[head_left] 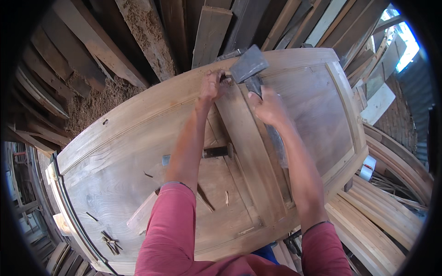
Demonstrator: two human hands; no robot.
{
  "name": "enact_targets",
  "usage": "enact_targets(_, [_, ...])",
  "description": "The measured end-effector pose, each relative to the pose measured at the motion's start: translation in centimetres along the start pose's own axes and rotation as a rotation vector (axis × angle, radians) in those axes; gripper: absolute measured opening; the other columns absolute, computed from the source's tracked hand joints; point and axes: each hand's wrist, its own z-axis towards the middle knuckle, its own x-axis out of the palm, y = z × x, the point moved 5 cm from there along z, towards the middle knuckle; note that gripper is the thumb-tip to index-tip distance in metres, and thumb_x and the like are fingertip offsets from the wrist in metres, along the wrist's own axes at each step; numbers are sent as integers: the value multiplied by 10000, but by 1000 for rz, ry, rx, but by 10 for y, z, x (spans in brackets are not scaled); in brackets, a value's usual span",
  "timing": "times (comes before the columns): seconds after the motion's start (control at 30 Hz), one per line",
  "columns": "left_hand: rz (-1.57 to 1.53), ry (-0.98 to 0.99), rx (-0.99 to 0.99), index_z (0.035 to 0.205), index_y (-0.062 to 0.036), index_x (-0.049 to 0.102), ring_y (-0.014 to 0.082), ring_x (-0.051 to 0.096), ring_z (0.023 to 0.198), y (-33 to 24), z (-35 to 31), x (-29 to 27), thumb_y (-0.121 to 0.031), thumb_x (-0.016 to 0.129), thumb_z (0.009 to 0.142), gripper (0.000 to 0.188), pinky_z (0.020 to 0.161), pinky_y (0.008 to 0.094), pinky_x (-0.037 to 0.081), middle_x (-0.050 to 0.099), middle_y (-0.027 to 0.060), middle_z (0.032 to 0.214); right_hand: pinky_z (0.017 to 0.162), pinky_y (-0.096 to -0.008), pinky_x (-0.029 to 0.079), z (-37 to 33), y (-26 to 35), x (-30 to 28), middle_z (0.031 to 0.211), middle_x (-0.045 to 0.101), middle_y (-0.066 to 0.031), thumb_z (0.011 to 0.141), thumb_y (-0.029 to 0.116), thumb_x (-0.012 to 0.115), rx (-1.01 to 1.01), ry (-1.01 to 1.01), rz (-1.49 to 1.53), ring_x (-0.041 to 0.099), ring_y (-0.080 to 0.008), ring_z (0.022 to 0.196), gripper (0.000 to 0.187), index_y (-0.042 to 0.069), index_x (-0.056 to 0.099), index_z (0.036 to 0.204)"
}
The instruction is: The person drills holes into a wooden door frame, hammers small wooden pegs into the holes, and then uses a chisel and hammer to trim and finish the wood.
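Note:
My right hand (269, 108) grips a mallet with a grey, blocky head (249, 63), raised over the upper part of a wooden door panel (253, 152). Beside the head, my left hand (213, 86) rests near the door's far edge, where the upright middle rail meets the long curved-looking stile. Its fingers are pinched together; whatever they hold is too small and hidden to name. Under my left forearm lies a hammer-like tool (216, 152) with a dark part and a bluish end, partly covered by the arm.
Several thin wooden sticks (110, 244) lie at the door's lower left, with a loose splinter (227, 198) nearer the middle. Planks (212, 34) lean behind the far edge. Sawdust (99, 110) piles at left. Stacked boards (373, 216) and a white container (367, 168) sit right.

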Motion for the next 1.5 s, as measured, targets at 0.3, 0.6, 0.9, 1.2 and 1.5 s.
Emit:
enact_targets(0.3, [192,731,131,1253,-70,604,386,596,1168,-83,-206,-54,-389,841,747,643,1013,476,464,637,195,1218,602,-306,534,-166,-30,-32,740,615,-57,960,114,673,-344,-173,923,620,-134,650,181,-3,544,1007])
enact_targets(0.6, [-55,436,74,1128,-76,629,334,661,869,-118,-170,-66,-206,777,828,360,790,417,541,677,157,945,788,-324,557,-211,-33,-20,860,645,-69,927,115,729,-352,-302,1030,646,-152,782,220,36,551,1029])
enact_targets(0.9, [-459,159,129,1183,-18,654,164,627,912,-215,13,-40,-273,724,893,392,843,327,522,695,46,1037,694,-334,555,-243,-72,-65,794,621,-62,895,202,762,-71,-531,1169,623,-143,707,404,-18,524,1136])
enact_targets(1.2, [-189,137,249,1230,-5,621,161,648,1004,-177,73,9,-204,735,939,371,942,318,516,709,71,1087,641,-337,556,-264,-104,-123,712,556,-31,903,493,753,-194,-827,1182,596,-156,633,661,1,466,1237])
enact_targets(1.5, [-153,131,266,1309,-36,579,315,655,1187,-172,77,-1,-309,741,925,498,1029,400,493,705,168,1213,644,-325,519,-267,-138,-150,732,493,2,929,598,667,-119,-1074,1067,536,-114,638,748,-36,496,1286])
